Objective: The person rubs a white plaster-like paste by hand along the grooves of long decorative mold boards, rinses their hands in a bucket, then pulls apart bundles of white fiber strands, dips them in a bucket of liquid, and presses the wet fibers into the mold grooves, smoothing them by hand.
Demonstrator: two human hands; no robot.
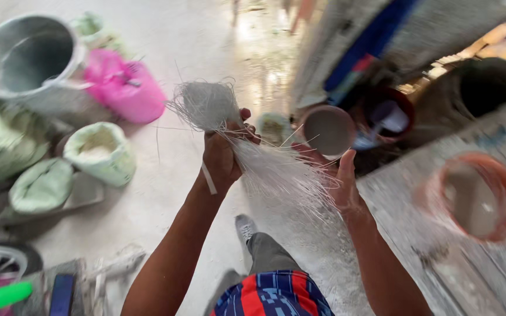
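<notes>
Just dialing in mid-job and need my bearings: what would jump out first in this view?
The bundle of thin white strands at centre: the left hand grips it in a fist, frayed ends fanning out above, while the right hand lies open against its lower end. To the left on the pale floor sit a bright pink bag and a grey bucket; an orange bowl rests on grey boards to the right.

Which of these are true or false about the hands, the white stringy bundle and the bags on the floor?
1. The left hand grips the bundle of thin white fibres. True.
2. The right hand is clenched in a fist. False: it is open, fingers up, beside the fibres.
3. A bright pink plastic bag lies beside the big grey metal bucket. True.
4. The open pale green sack holds red powder. False: its contents look whitish.
</notes>
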